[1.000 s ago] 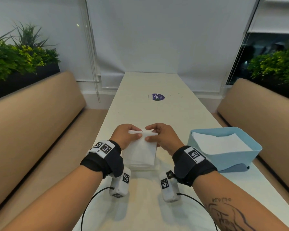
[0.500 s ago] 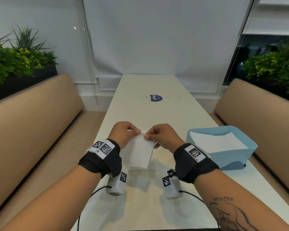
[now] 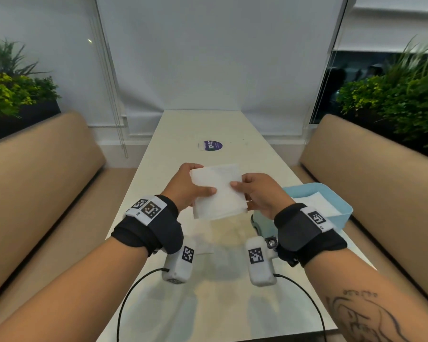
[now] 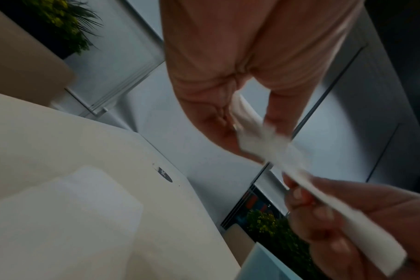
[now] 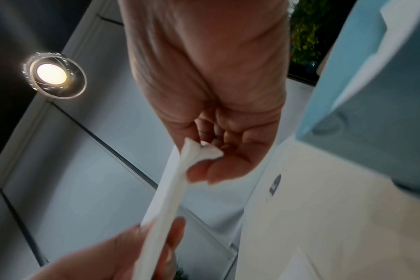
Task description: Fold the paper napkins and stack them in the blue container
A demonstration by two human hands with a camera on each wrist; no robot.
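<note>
Napkin (image 3: 218,193), seemingly folded, is pinched over the worktop (image 3: 208,124) by left hand (image 3: 187,187) and right hand (image 3: 261,195). The blue container (image 3: 344,215) sits at its right edge, nearest the right hand.

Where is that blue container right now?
In the head view, the blue container sits on the right side of the table, just beyond the right hand, with napkins inside.

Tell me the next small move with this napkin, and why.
Probably carry the napkin right and lay it in the container. It looks folded, the left hand and right hand both pinch it clear of the table, and the container beside the right hand already holds a stack of white napkins.
</note>
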